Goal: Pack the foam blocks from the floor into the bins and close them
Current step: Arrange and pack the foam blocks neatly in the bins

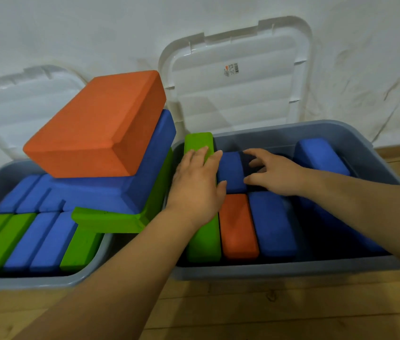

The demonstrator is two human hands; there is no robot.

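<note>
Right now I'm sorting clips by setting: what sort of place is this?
Likely an indoor room, perhaps a home or playroom: a wooden plank floor, a plain white wall, and grey storage bins of foam blocks set on the floor.

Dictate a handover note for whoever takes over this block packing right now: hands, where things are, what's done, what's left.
Left hand: open, flat on the upright green foam block at the left end of the right grey plastic bin.
Right hand: fingers curled beside a blue foam block in that bin; grip unclear.
Done: left grey plastic bin packed full; right bin part filled.
To do: the orange foam block, blue foam slab and green foam slab piled above the left bin's rim need moving; then shut both white lids, propped open against the wall.
</note>
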